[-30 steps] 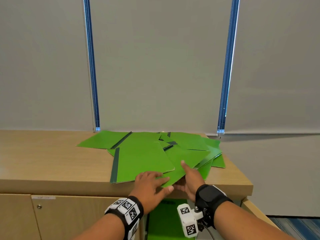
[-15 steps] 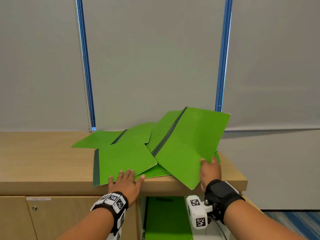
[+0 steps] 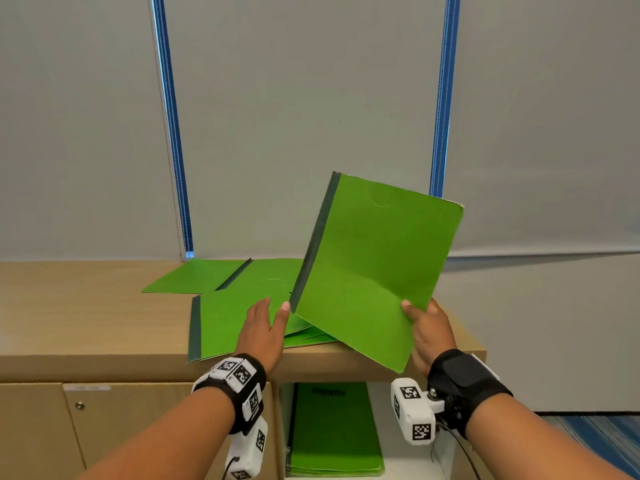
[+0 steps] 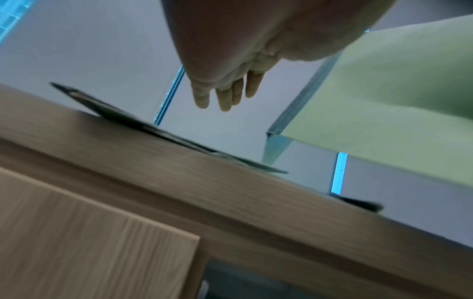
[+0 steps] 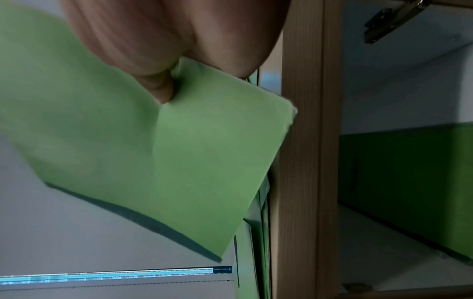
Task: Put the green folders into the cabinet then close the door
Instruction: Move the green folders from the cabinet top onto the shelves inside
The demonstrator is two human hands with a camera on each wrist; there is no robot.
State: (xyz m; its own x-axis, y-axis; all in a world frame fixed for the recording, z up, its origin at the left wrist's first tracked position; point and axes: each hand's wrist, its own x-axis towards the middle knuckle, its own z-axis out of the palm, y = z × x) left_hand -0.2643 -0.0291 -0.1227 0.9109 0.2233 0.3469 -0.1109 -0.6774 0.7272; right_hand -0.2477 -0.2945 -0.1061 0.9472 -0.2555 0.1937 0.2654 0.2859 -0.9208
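Note:
My right hand (image 3: pixel 427 332) pinches the right edge of a green folder (image 3: pixel 372 268), thumb on its front, and holds it up tilted above the cabinet top (image 3: pixel 86 327). The right wrist view shows the same folder (image 5: pixel 163 153) under my thumb. My left hand (image 3: pixel 265 330) hovers with straight fingers (image 4: pixel 225 95) just above the green folders (image 3: pixel 228 317) lying on the top, its thumb near the lifted folder's dark spine. More green folders (image 3: pixel 334 429) lie stacked inside the open cabinet compartment below, also seen as a dark green stack (image 5: pixel 409 182).
A closed cabinet door (image 3: pixel 145 431) with a small lock is at the left. The open door's hinge (image 5: pixel 391 18) shows at the compartment's top. Grey blinds (image 3: pixel 304 116) hang behind, and blue carpet (image 3: pixel 595 441) lies at the right.
My right hand has lifted the folder higher and turned it more upright, clear of the pile. My left hand has moved forward onto the pile toward the lifted folder's spine.

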